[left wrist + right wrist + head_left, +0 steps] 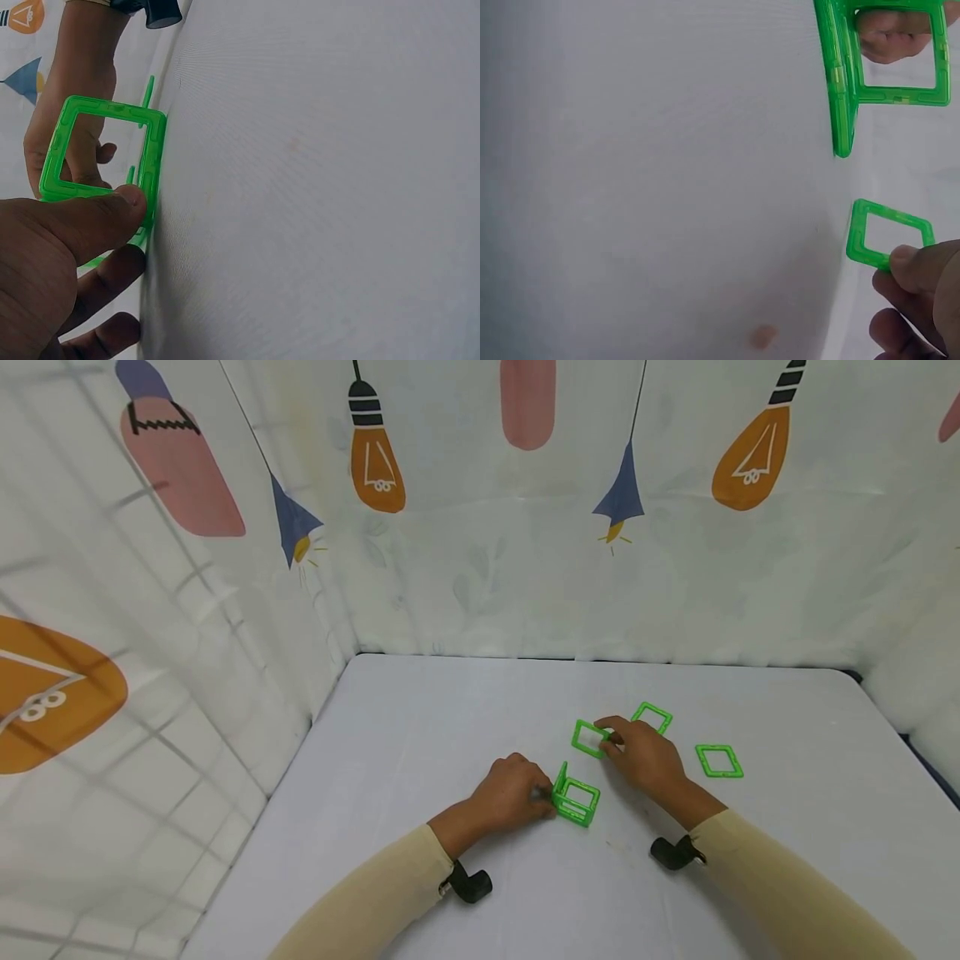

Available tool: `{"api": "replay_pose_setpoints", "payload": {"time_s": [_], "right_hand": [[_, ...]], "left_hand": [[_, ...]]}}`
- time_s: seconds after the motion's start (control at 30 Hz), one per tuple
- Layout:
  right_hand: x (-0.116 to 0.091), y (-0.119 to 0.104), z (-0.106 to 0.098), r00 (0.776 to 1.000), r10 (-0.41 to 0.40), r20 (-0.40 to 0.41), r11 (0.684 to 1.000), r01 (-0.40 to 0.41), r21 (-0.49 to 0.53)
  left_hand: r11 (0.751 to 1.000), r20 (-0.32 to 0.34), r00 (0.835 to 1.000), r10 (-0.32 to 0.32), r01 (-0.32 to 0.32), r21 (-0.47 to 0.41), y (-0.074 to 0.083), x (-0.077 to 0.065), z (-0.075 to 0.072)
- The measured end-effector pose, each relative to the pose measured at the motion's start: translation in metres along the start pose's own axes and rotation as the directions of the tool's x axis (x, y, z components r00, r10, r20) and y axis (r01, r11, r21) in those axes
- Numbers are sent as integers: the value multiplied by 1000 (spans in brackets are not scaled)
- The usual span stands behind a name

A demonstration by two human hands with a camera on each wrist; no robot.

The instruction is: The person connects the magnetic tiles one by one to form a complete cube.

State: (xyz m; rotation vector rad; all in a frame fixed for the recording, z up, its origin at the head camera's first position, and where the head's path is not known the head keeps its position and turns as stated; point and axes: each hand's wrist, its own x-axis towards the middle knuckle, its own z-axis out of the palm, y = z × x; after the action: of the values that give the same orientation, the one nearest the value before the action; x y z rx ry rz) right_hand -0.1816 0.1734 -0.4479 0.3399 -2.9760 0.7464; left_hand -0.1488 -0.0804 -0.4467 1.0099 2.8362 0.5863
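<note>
My left hand (513, 792) holds a small build of joined green square frame tiles (573, 814) on the white table. In the left wrist view the thumb presses on one upright frame (154, 150), with the other fingers below and behind it. One tile stands up from the build and others sit at angles to it. Just beyond and to the right, my right hand (643, 756) pinches a single green square tile (856, 232) between thumb and fingers. It is held tilted, apart from the build.
A loose green tile (657, 710) lies behind the right hand, partly covered by it. Another green tile (724, 774) lies flat farther right. The white table (420, 710) meets printed cloth (450, 568) at its back and left sides.
</note>
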Motion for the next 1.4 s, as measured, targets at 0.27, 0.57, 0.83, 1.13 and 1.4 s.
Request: {"api": "replay_pose_setpoints", "payload": {"time_s": [0.27,0.57,0.83,1.13,1.4], "right_hand": [[-10,-1,-6,997,-57,-52,998,55,-38],[-22,-4,-11,995,-79,-52,996,78,-35],[-31,-8,-10,996,-80,-47,997,79,-25],[-35,-9,-4,994,-103,-42,995,102,-11],[-37,-10,-2,991,-130,-40,991,129,-18]], "left_hand": [[1000,-3,1000,15,-15,4,0,0,-2],[1000,-3,1000,12,-12,-4,-1,0,-3],[1000,9,1000,-2,2,0,1,0,-3],[1000,7,1000,-4,4,-4,0,0,-1],[1000,8,1000,-8,8,-1,1,0,0]]}}
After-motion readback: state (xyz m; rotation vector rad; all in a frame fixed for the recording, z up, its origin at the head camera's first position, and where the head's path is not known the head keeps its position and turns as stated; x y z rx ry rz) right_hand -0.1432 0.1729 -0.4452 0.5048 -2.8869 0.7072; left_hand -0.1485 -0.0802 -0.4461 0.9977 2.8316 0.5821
